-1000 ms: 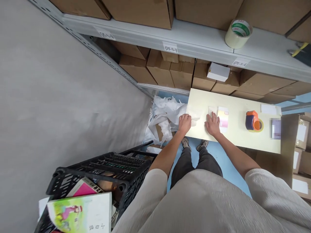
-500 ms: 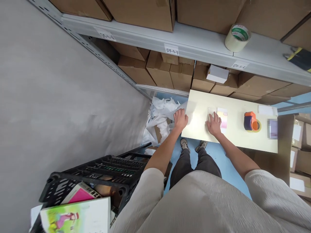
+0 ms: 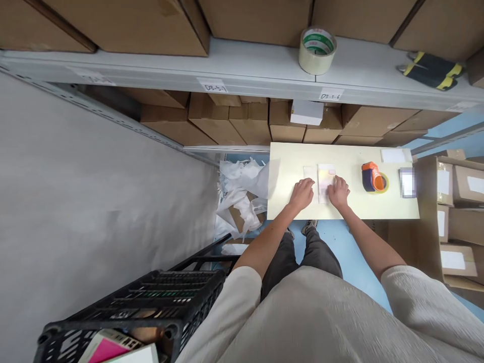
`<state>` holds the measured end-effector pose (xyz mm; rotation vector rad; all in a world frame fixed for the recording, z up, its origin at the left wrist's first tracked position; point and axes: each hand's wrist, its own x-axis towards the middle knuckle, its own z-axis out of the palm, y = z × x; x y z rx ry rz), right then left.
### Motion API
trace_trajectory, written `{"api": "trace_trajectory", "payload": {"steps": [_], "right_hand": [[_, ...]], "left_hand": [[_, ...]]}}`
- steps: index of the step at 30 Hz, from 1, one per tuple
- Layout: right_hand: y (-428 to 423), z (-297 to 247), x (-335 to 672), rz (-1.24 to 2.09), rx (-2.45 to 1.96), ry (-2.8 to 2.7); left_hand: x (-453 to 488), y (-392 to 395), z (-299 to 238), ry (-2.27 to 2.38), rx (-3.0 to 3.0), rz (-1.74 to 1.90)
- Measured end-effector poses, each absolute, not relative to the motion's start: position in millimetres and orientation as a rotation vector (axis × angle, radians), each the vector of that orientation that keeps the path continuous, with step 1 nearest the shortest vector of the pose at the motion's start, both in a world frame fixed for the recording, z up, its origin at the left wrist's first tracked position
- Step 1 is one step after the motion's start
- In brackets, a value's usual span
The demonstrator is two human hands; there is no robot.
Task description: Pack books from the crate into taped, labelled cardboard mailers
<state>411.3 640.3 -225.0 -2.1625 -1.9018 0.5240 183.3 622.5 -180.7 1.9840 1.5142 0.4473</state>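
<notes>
I stand at a pale yellow table. A small flat packet with a pink and yellow face lies on it, beside a white slip. My left hand rests on the table at the packet's left edge, fingers curled down on the white slip. My right hand sits at the packet's right edge, fingers bent and touching it. The packet lies between the two hands. Neither hand lifts it.
An orange and blue tape dispenser stands to the right on the table. White crumpled paper is heaped on the floor at left. A black crate with books is near my left side. Shelves hold cardboard boxes and a tape roll.
My left hand came in from the table's left edge by the paper heap to the packet. My right hand shifted onto the packet's right edge. The view swung right.
</notes>
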Motion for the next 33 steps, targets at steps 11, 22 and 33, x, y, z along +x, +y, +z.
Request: {"api": "trace_trajectory", "payload": {"steps": [11, 22, 33], "right_hand": [[656.3, -236.6, 428.8, 0.751, -2.056, -1.713], [666.8, -198.2, 407.9, 0.95, -1.803, -1.498], [658.9, -219.8, 385.5, 1.146, -1.827, -1.61]], "left_hand": [[238.3, 640.5, -211.5, 1.485, 1.88, 0.406], [233.4, 634.5, -206.6, 1.586, 1.614, 0.549], [181.5, 622.4, -211.3, 1.955, 1.351, 0.736]]}}
